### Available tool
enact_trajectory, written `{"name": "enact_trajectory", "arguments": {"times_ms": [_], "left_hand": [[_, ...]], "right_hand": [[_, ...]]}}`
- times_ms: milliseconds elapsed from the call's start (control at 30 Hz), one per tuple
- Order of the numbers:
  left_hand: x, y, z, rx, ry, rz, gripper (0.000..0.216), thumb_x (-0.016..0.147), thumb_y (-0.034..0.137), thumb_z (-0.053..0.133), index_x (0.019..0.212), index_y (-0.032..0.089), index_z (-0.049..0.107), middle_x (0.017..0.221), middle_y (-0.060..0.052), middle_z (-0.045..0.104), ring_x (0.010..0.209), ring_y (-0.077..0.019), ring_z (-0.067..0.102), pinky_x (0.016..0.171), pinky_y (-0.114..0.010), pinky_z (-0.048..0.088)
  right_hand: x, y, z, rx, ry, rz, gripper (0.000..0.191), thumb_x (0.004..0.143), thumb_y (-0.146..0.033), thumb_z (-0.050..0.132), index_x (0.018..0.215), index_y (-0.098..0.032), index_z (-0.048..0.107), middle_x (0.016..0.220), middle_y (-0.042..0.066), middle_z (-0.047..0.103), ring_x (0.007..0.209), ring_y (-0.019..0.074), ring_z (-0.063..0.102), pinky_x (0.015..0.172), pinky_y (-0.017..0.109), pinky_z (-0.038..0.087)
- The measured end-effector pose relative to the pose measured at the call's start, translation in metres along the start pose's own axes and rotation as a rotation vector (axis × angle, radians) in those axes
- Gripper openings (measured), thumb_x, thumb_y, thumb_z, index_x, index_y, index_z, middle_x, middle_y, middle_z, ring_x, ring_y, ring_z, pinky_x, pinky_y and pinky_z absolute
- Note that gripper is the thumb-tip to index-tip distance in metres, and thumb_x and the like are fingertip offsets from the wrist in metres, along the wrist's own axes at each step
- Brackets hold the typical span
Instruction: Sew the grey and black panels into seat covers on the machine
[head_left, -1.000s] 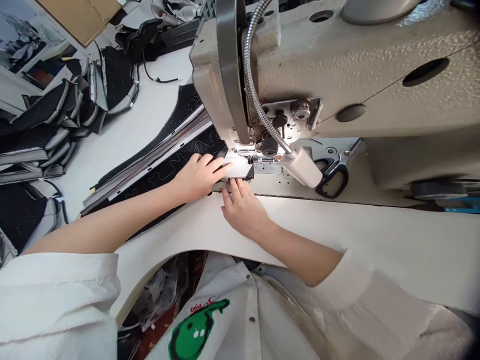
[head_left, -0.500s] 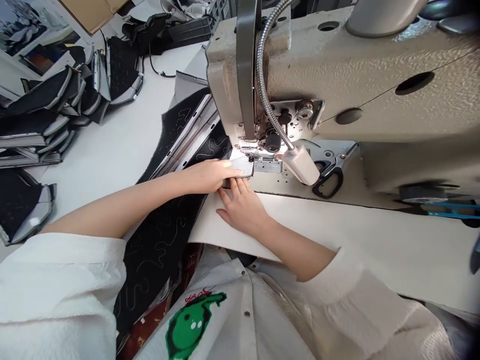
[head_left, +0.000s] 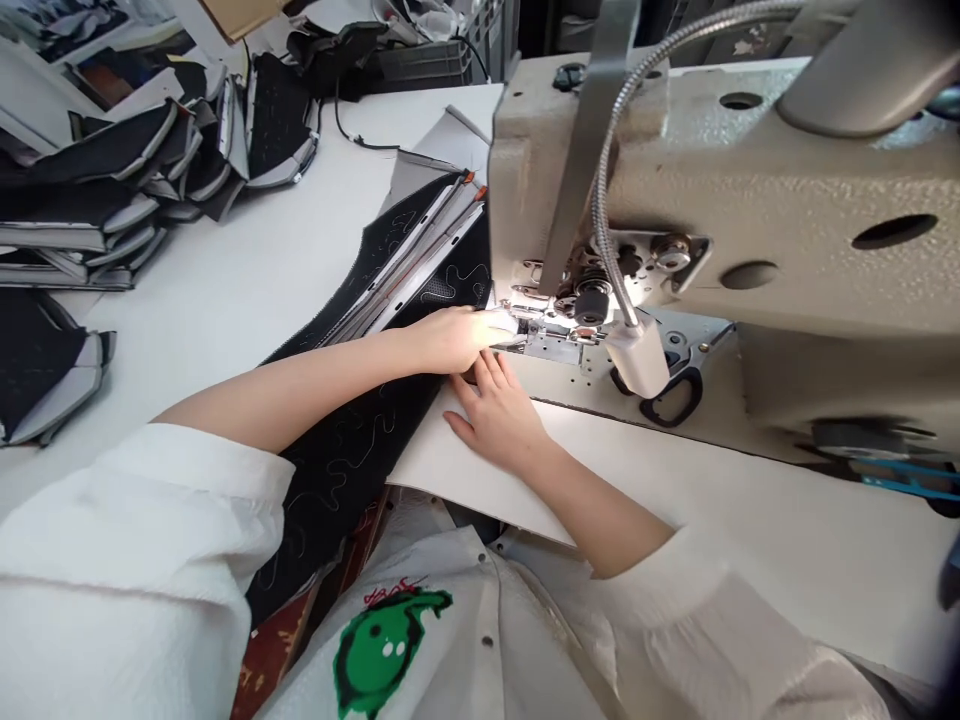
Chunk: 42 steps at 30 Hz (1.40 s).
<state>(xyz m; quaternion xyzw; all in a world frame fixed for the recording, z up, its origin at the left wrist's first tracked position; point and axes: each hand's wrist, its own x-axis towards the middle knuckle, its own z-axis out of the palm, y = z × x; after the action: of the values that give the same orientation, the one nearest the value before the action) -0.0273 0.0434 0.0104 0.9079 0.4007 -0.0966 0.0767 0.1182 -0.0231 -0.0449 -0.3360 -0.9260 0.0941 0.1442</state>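
Nearby, scissors (head_left: pixel 696 378) partly behind lamp (head_left: pixel 637 362); right hand (head_left: pixel 501 412): fingers outstretched; left hand (head_left: pixel 456 340), on black fabric (head_left: pixel 337 460): hold unclear.

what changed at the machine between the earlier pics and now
The black fabric has swung toward the person and now hangs over the table edge. The left hand has moved right, closer to where the machine stitches. The right hand and scissors stayed about put.

Black fabric (head_left: pixel 352 440) with pale squiggly stitching, beige sewing machine (head_left: pixel 810 180), white tabletop (head_left: pixel 225 285)
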Motion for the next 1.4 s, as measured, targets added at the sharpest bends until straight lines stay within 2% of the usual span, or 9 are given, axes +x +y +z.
{"name": "enact_trajectory", "arguments": {"times_ms": [233, 433, 633, 700, 800, 900, 967, 1233, 1400], "left_hand": [[0.007, -0.003, -0.002, -0.038, 0.017, -0.100, 0.055, 0.081, 0.007, 0.040, 0.133, 0.022, 0.050, 0.139, -0.002, 0.049, 0.128, -0.0152, 0.043, 0.109, -0.029, 0.030], [0.006, -0.004, 0.004, -0.030, 0.049, -0.101, 0.057, 0.081, 0.008, 0.038, 0.135, 0.022, 0.047, 0.142, -0.004, 0.046, 0.127, -0.0174, 0.045, 0.108, -0.034, 0.032], [0.000, 0.001, 0.012, -0.084, 0.130, -0.129, 0.059, 0.078, 0.006, 0.037, 0.132, 0.023, 0.051, 0.138, 0.000, 0.050, 0.125, -0.0160, 0.047, 0.107, -0.031, 0.035], [-0.001, 0.003, 0.017, -0.111, 0.183, -0.154, 0.059, 0.076, 0.006, 0.038, 0.130, 0.024, 0.054, 0.136, -0.001, 0.052, 0.120, -0.0173, 0.051, 0.103, -0.032, 0.038], [-0.001, 0.002, 0.031, -0.158, 0.362, -0.192, 0.049, 0.077, 0.012, 0.043, 0.121, 0.026, 0.062, 0.127, 0.000, 0.059, 0.106, -0.0183, 0.058, 0.096, -0.032, 0.043], [0.001, -0.001, 0.046, -0.177, 0.551, -0.252, 0.032, 0.082, 0.019, 0.044, 0.100, 0.021, 0.070, 0.102, -0.003, 0.068, 0.089, -0.0174, 0.062, 0.085, -0.030, 0.047], [0.004, -0.003, 0.051, -0.172, 0.605, -0.289, 0.029, 0.084, 0.021, 0.043, 0.088, 0.018, 0.071, 0.089, -0.005, 0.068, 0.082, -0.0171, 0.062, 0.077, -0.029, 0.046], [0.017, -0.002, 0.034, -0.215, 0.511, -0.443, 0.023, 0.079, 0.025, 0.048, 0.080, 0.018, 0.070, 0.080, -0.007, 0.070, 0.073, -0.0206, 0.063, 0.059, -0.028, 0.038], [-0.023, -0.008, 0.037, -0.241, 0.510, -0.420, 0.029, 0.082, 0.028, 0.044, 0.065, 0.016, 0.064, 0.067, -0.007, 0.066, 0.063, -0.0180, 0.059, 0.055, -0.028, 0.032]], "right_hand": [[-0.001, 0.001, -0.001, 0.001, 0.027, -0.057, 0.041, 0.092, -0.034, 0.045, 0.124, -0.011, 0.058, 0.131, 0.022, 0.049, 0.131, 0.0323, 0.037, 0.110, 0.049, 0.026], [0.000, 0.002, -0.001, -0.001, 0.062, -0.062, 0.034, 0.092, -0.030, 0.045, 0.116, -0.014, 0.062, 0.125, 0.018, 0.054, 0.126, 0.0290, 0.040, 0.109, 0.045, 0.028], [-0.001, 0.003, -0.001, 0.004, 0.127, -0.103, 0.029, 0.094, -0.026, 0.040, 0.101, -0.017, 0.067, 0.106, 0.011, 0.064, 0.111, 0.0231, 0.050, 0.100, 0.037, 0.034], [-0.001, 0.003, 0.000, 0.014, 0.136, -0.117, 0.030, 0.095, -0.024, 0.038, 0.099, -0.017, 0.067, 0.099, 0.008, 0.066, 0.100, 0.0199, 0.055, 0.088, 0.033, 0.038], [-0.002, 0.004, 0.001, 0.015, 0.171, -0.130, 0.030, 0.095, -0.024, 0.038, 0.096, -0.018, 0.068, 0.087, 0.006, 0.068, 0.082, 0.0164, 0.056, 0.071, 0.031, 0.036], [-0.004, 0.004, 0.004, 0.007, 0.241, -0.167, 0.029, 0.094, -0.024, 0.040, 0.092, -0.017, 0.068, 0.074, 0.004, 0.066, 0.071, 0.0144, 0.055, 0.064, 0.030, 0.031], [-0.004, 0.004, 0.005, 0.000, 0.270, -0.197, 0.028, 0.094, -0.023, 0.040, 0.090, -0.017, 0.067, 0.071, 0.003, 0.064, 0.067, 0.0137, 0.054, 0.062, 0.029, 0.030], [-0.002, 0.006, 0.004, -0.002, 0.246, -0.215, 0.027, 0.094, -0.021, 0.039, 0.091, -0.016, 0.065, 0.071, 0.004, 0.063, 0.067, 0.0146, 0.054, 0.064, 0.028, 0.036], [-0.007, 0.006, 0.000, 0.023, 0.200, -0.239, 0.027, 0.095, -0.020, 0.037, 0.099, -0.017, 0.064, 0.074, 0.004, 0.064, 0.070, 0.0158, 0.056, 0.066, 0.029, 0.042]]}}
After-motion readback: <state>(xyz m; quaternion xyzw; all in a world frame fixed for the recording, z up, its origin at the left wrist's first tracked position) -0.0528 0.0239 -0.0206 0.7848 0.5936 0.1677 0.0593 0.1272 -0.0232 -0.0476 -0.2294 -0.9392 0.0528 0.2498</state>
